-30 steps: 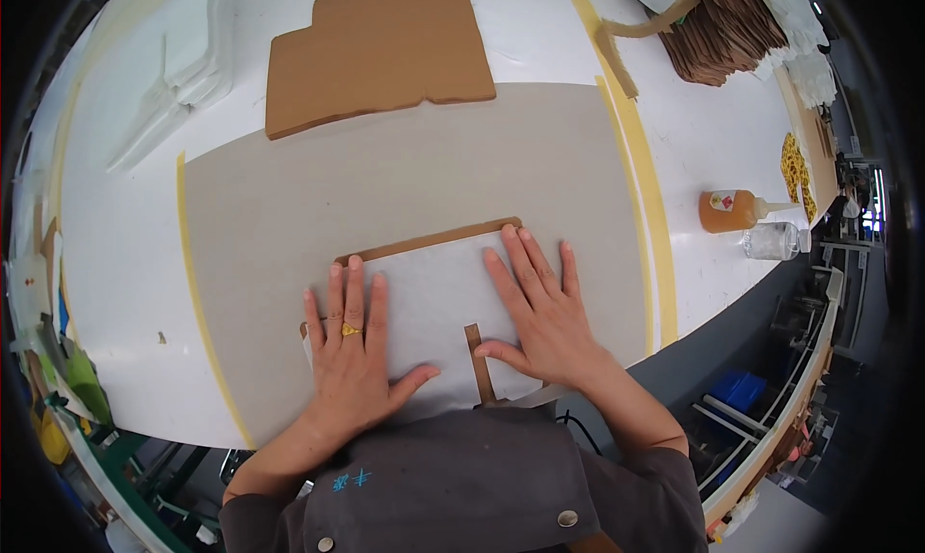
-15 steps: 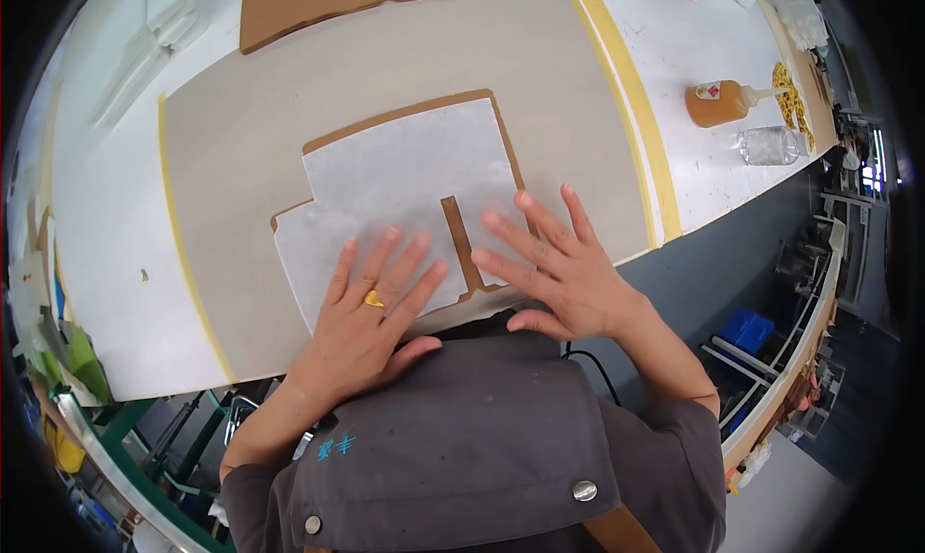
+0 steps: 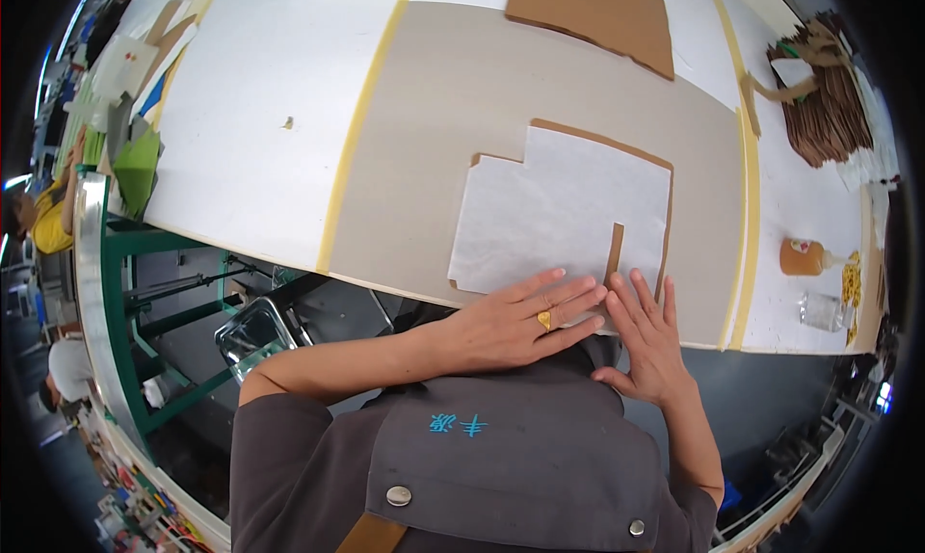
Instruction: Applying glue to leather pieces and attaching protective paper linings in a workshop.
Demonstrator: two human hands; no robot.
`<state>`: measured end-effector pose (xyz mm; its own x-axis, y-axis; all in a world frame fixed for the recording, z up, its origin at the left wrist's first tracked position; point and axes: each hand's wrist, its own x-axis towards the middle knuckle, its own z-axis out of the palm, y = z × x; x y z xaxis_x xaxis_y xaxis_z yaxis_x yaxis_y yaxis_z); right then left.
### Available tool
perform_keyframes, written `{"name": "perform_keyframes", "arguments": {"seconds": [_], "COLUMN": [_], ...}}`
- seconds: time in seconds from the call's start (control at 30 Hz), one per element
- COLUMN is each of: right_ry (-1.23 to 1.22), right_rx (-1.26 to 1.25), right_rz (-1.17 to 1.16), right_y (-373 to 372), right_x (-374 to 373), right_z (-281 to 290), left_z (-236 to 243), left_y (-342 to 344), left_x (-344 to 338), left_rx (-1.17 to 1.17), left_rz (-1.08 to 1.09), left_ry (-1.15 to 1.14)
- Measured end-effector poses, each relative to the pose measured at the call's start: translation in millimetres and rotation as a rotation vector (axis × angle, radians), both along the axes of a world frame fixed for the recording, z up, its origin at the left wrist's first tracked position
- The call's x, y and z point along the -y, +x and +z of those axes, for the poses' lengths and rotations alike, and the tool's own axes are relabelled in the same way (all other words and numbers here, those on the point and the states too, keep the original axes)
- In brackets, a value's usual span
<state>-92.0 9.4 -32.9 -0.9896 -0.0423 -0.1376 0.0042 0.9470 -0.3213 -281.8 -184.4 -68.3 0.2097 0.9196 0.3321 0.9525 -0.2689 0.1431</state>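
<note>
A white sheet (image 3: 568, 201) lies flat over a slightly larger brown panel (image 3: 607, 143), whose edge shows as a thin border. A narrow slot in the sheet bares a strip of the brown. My left hand (image 3: 515, 320), with a gold ring, reaches across to the near edge of the sheet, its fingers stretched out. Beside it my right hand (image 3: 647, 336) has its fingers extended at the lower right corner, near the slot. The fingertips of both hands almost meet. Neither hand grips anything.
Another brown panel (image 3: 593, 18) lies farther back on the grey board (image 3: 414, 148), which yellow tape borders. At right are a stack of brown pieces (image 3: 819, 105), an amber squeeze bottle (image 3: 802, 257) and a clear jar (image 3: 821, 311). A green frame (image 3: 120, 312) stands at left.
The view has swung left, so the table things appear farther right. My left hand has moved rightward over the sheet's near edge, close to my right hand, which has drawn nearer that edge.
</note>
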Motion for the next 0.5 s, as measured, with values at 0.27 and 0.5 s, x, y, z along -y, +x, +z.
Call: {"name": "perform_keyframes", "arguments": {"seconds": [0.27,0.5], "right_ry": [-0.026,0.020], "right_rx": [-0.144,-0.096], "right_rz": [0.127,0.316], "right_y": [-93,-152], "right_x": [7,15], "right_z": [36,-26], "left_z": [5,-6], "left_y": [10,6], "left_x": [49,52], "left_rx": [0.471,0.404], "left_rz": [0.602,0.472], "left_ry": [0.001,-0.128]}}
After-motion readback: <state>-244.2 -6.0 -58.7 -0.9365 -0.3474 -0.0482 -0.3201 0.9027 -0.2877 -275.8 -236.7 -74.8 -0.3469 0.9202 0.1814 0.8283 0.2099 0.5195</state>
